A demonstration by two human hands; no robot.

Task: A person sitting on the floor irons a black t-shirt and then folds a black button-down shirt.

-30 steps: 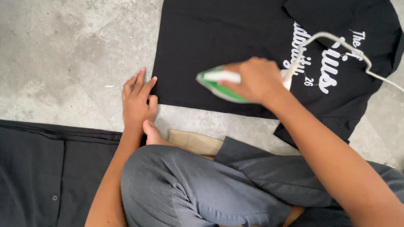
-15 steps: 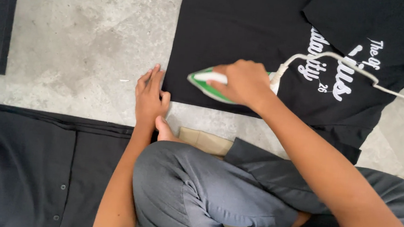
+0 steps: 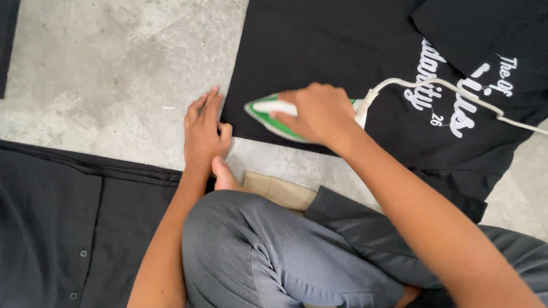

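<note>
step: ironing hem | green-and-white electric iron on black printed cotton T-shirt, near its lower-left corner | right hand clamped on handle | left hand flat, fingers together, at shirt edge | advice: keep fabric taut, white cord clear, fingers off soleplate path

Green and white iron, white cord, black T-shirt with white curly letters, black shirt with dark buttons, grey trousers, grey speckled floor

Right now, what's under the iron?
The green-and-white iron, gripped by the right hand, sits on the lower edge of the black T-shirt, spread on the concrete floor. The fabric directly beneath its soleplate is hidden.
</note>
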